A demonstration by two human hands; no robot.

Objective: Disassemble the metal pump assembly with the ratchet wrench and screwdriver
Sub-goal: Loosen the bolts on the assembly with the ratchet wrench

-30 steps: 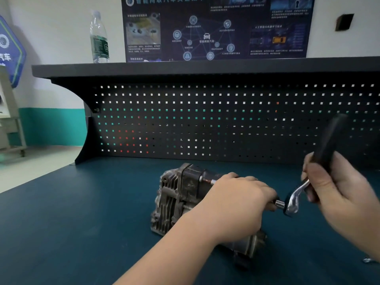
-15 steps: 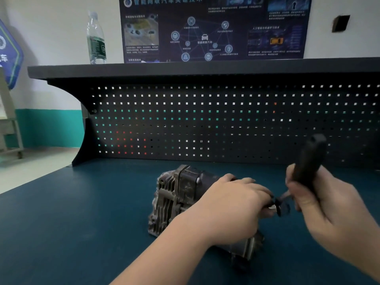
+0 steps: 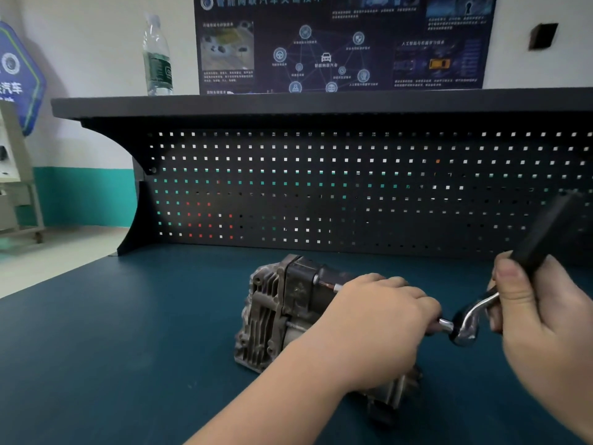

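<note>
Pump assembly [image 3: 282,303] right end under left hand [image 3: 375,329]; blurred ratchet wrench [image 3: 542,232] handle top.

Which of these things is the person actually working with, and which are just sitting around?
In use: grey ribbed metal pump assembly, steadied under the left hand; chrome ratchet wrench with black handle, gripped by the right hand.

Lying about: clear plastic water bottle on the shelf; dark wall poster.

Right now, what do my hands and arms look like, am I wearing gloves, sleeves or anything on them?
Both are bare. The left hand and its forearm show no glove, sleeve, watch or ring. The right hand is ungloved too, with short, plain nails on its fingers; its wrist runs out of frame, so any sleeve there is unseen.
</note>
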